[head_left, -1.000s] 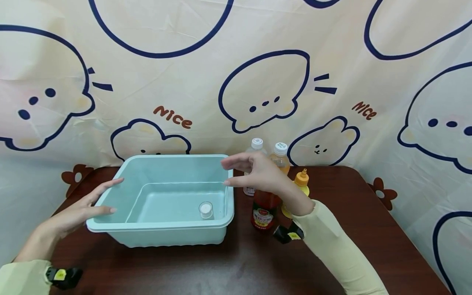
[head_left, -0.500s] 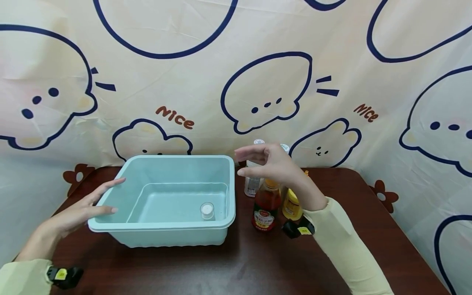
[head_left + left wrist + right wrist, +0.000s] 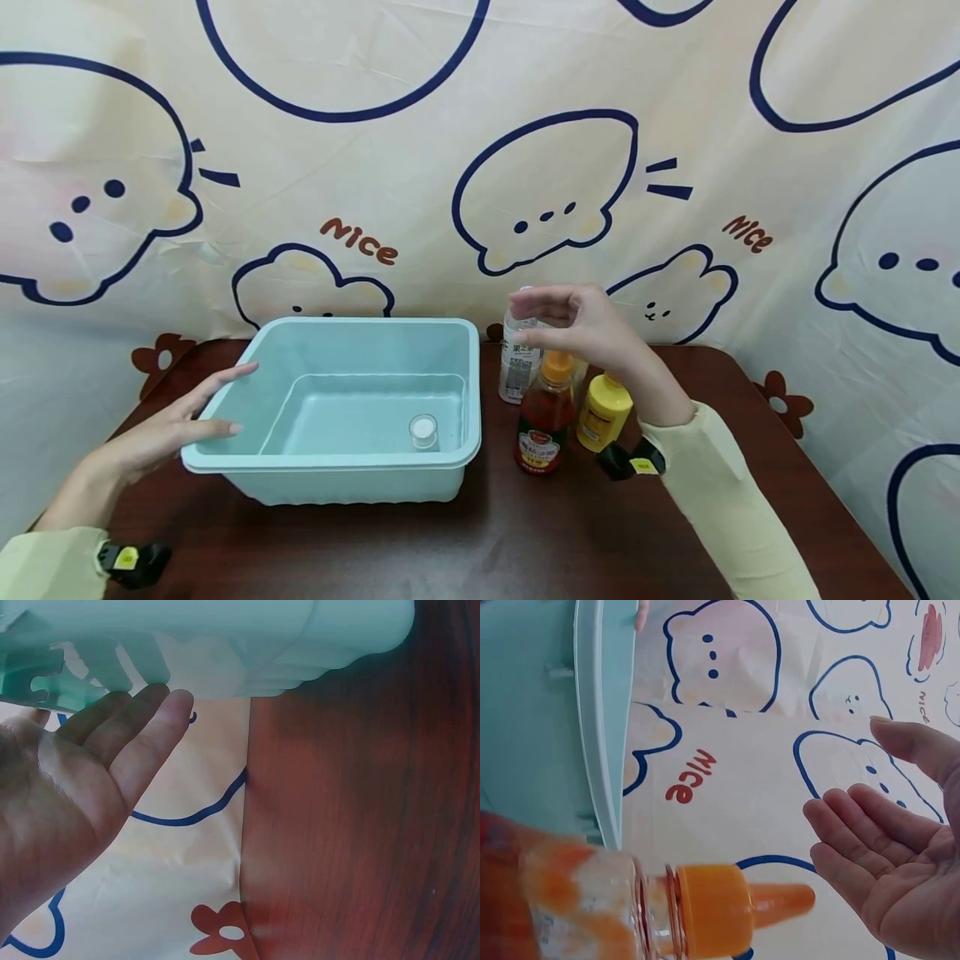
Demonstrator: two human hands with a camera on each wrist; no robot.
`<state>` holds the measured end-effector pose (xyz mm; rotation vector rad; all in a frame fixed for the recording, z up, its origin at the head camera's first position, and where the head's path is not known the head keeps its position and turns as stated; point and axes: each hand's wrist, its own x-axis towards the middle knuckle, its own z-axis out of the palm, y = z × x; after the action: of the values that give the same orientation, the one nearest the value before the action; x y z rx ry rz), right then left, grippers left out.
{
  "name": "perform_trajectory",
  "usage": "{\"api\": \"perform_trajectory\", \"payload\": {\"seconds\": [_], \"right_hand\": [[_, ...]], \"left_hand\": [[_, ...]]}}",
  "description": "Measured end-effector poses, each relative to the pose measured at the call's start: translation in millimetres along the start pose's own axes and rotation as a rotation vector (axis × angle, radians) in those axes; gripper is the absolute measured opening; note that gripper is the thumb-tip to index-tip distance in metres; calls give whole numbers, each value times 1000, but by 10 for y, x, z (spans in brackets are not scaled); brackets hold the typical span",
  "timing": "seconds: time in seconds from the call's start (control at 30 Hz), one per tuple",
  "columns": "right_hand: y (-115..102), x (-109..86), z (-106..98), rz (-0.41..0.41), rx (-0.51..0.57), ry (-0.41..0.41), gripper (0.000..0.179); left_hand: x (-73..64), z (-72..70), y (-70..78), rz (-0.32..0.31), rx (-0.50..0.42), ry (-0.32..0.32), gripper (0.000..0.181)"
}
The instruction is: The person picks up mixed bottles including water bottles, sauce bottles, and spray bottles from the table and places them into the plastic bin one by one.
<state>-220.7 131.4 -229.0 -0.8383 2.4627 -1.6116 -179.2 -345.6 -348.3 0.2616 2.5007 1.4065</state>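
Note:
At the left of the head view, my left hand (image 3: 168, 429) holds the rim of the light blue plastic tub (image 3: 341, 483), thumb and index finger over it. In the left wrist view its other fingers touch the outer wall. My right hand (image 3: 592, 329) hovers over several bottles right of the tub, fingers apart, holding nothing. Below it stand a red sauce bottle (image 3: 542, 429) with an orange cap, a yellow squeeze bottle (image 3: 602, 417) and a clear labelled bottle (image 3: 519, 367). Another bottle behind them is mostly hidden.
A small clear round container (image 3: 423, 431) with a white top sits inside the tub, near its front right corner. The dark brown wooden table (image 3: 360, 554) ends at a cream curtain (image 3: 420, 192) printed with cartoon figures.
My right hand has drawn away from the tub's right edge, moving right over the bottles and uncovering the red and yellow ones. My left hand stays at the rim.

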Motion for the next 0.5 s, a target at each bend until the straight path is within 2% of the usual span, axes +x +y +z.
{"api": "perform_trajectory", "payload": {"seconds": [0.5], "right_hand": [[102,-96,-195,54,-9,46,46]], "left_hand": [[2,10,-9,-1,-4,8,75]]}}
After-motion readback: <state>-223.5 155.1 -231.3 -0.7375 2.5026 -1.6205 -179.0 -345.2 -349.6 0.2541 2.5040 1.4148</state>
